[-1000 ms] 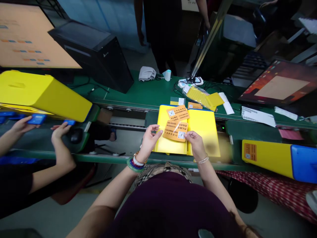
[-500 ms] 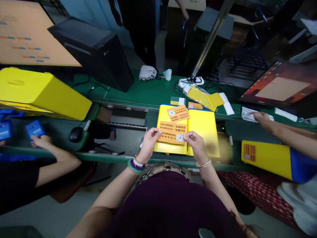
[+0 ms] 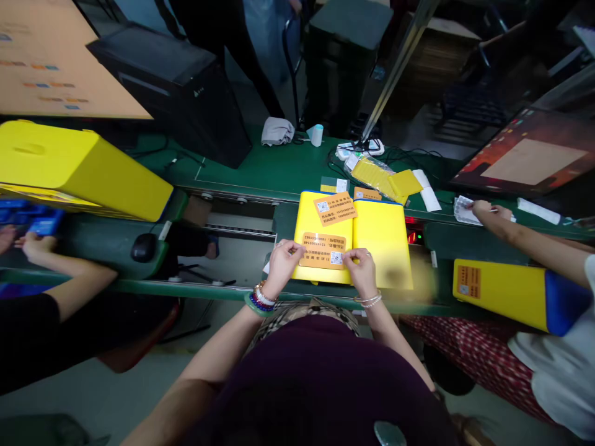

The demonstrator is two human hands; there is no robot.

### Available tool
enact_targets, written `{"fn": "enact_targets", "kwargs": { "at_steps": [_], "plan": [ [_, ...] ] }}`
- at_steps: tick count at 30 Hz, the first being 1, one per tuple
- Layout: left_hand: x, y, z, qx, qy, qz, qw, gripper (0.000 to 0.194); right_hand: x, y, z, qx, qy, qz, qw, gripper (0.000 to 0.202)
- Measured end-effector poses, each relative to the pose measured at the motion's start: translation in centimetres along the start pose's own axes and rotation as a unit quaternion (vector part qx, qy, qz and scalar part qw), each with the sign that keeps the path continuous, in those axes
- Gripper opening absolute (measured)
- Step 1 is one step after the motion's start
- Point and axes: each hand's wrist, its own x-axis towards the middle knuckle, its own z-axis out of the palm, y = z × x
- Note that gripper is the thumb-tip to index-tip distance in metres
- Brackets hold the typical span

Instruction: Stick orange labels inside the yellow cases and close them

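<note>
Beyond held label (image 3: 321,250), 2nd label (image 3: 334,209), grey cloth (image 3: 277,132)

Open strip of green bench (image 3: 279,168) between black tower (image 3: 211,114) and plastic-wrapped yellow pack (image 3: 372,178). Room left of paired yellow boxes (image 3: 379,248). Slanting pole (image 3: 398,74) stands behind pack; co-worker's arm (image 3: 534,236) bars right side.

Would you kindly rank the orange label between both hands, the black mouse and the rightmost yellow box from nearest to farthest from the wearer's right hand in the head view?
From the wearer's right hand:
1. Orange label, directly at it, between both hands.
2. Rightmost yellow box, off to the right.
3. Black mouse, far left, beyond the left hand.
</note>
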Motion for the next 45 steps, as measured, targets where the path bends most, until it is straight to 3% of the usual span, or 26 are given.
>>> {"fn": "enact_targets", "kwargs": {
  "at_steps": [12, 26, 45],
  "plan": [
    [-0.1, -0.9, 0.6, 0.092, 0.018, 0.040, 0.995, 0.014, -0.4, 0.4, 0.2, -0.062, 0.017, -0.040, 0.997, 0.014],
    [-0.7, -1.2, 0.8, 0.092, 0.023, 0.076, 0.993, 0.012, -0.8, 0.2, -0.1, -0.082, 0.024, -0.065, 0.994, 0.013],
    [-0.7, -1.4, 0.9, 0.089, 0.019, 0.075, 0.993, 0.013, -1.0, 0.6, 0.0, -0.086, 0.023, -0.074, 0.993, 0.012]
  ]
}}
